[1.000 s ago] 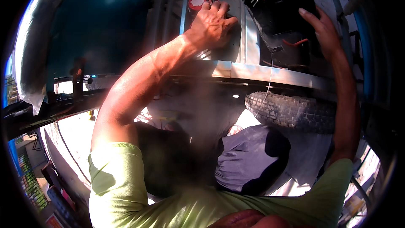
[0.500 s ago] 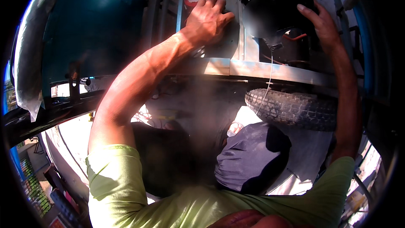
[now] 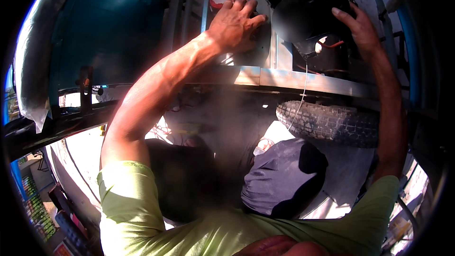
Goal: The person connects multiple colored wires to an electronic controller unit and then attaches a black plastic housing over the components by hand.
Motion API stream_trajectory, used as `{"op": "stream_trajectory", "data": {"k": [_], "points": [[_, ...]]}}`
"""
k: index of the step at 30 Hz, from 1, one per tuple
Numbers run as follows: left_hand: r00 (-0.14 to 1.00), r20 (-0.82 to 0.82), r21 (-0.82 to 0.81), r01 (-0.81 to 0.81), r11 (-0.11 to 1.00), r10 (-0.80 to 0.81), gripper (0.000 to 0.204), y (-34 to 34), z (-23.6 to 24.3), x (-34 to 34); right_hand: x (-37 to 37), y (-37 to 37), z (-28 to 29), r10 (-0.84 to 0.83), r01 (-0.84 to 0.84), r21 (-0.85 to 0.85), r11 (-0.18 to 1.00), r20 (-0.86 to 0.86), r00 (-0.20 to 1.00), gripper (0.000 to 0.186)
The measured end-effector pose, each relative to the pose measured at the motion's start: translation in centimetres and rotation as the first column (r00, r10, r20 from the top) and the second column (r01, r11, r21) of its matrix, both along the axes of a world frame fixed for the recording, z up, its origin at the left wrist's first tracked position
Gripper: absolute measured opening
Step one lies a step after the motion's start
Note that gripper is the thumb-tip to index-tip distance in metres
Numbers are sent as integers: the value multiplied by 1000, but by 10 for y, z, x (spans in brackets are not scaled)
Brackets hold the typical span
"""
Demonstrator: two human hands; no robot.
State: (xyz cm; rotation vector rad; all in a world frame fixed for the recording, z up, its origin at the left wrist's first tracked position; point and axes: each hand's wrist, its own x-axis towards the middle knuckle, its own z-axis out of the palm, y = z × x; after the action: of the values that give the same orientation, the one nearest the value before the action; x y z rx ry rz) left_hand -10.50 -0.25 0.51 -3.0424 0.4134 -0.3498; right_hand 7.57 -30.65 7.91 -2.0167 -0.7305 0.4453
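A black slotted metal housing (image 3: 296, 16) with a rounded, smooth front sits at the top right above the frame. My right hand (image 3: 362, 26) holds its right edge, thumb on the near side and the other fingers mostly hidden behind. To the left, my left hand (image 3: 237, 22) is palm down over a grey metal plate (image 3: 258, 54), fingers bent and tips partly hidden; what they close on does not show. Just beyond its knuckles lies a red-rimmed round part (image 3: 219, 1) with reddish wires. From the housing's lower edge a thin pale cord (image 3: 304, 80) hangs down.
A light metal frame rail (image 3: 284, 77) crosses in front of me, with a worn tyre (image 3: 332, 121) below it. A dark teal panel (image 3: 104, 28) stands at left, beside a plastic-wrapped post (image 3: 35, 52). A red cable (image 3: 334, 44) runs under the housing.
The black housing has shifted slightly at its lower edge, where a bright gap now shows by the red cable. My hands stay in nearly the same places.
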Motion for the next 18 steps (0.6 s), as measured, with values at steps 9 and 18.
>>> {"op": "stream_trajectory", "data": {"k": [9,18], "points": [[999,1,-92,36,995,-36,80,10,22,-4,2,1,0,5,-5,11,1000,16,1000,54],[990,96,-605,-26,796,105,73,60,42,3,7,0,-11,-142,143,7,990,-76,987,60]]}}
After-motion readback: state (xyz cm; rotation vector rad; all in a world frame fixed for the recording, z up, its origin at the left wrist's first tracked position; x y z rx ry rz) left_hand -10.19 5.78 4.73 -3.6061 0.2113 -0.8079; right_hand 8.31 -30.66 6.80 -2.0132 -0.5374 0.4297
